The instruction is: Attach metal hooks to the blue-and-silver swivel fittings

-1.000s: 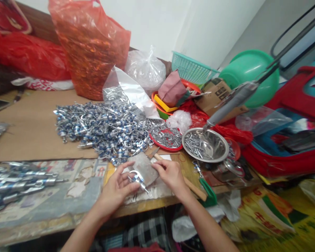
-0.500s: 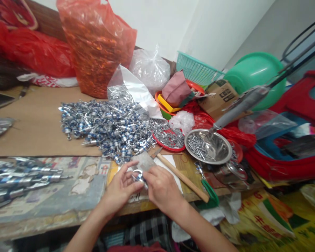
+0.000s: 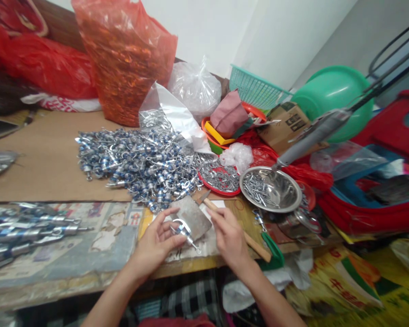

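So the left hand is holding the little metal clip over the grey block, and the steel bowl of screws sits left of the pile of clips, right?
Not quite. The steel bowl sits right of the pile of clips, as the head view shows. The left hand does hold the metal clip over the grey block.

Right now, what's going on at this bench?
A person sits at a cluttered table. The left hand pinches a small metal clip part over a grey metal block. The right hand rests open just beside it, over a wooden-handled tool, holding nothing visible. Behind lies a big pile of blue-and-silver clips, a red tray of small metal pieces and a steel bowl of pins.
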`<state>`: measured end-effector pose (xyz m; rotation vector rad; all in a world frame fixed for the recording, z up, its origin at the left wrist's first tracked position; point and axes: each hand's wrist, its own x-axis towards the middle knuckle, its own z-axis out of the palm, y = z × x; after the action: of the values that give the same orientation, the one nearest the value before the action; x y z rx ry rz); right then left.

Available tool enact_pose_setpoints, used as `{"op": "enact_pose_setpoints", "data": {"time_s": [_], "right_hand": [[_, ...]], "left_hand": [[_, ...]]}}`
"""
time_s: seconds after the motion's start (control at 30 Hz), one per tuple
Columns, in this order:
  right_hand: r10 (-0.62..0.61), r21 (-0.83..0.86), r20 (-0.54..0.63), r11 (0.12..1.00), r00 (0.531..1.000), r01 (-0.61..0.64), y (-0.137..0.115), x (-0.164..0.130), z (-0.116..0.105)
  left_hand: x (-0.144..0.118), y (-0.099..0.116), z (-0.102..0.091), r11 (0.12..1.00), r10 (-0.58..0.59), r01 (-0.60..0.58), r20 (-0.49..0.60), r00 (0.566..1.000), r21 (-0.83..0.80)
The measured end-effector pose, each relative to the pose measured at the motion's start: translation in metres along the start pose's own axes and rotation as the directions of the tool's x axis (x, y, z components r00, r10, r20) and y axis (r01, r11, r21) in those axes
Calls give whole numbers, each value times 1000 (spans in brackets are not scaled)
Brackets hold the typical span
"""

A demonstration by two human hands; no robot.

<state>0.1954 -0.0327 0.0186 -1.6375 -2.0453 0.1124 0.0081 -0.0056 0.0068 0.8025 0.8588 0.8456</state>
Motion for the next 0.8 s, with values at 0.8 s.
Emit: {"op": "enact_pose_setpoints", "data": {"time_s": [0.8], "right_hand": [[-133, -179, -24, 976, 991, 127, -5, -40, -36]], "left_hand": [[1, 0, 1, 999, 2, -1, -23, 1000, 33]]}}
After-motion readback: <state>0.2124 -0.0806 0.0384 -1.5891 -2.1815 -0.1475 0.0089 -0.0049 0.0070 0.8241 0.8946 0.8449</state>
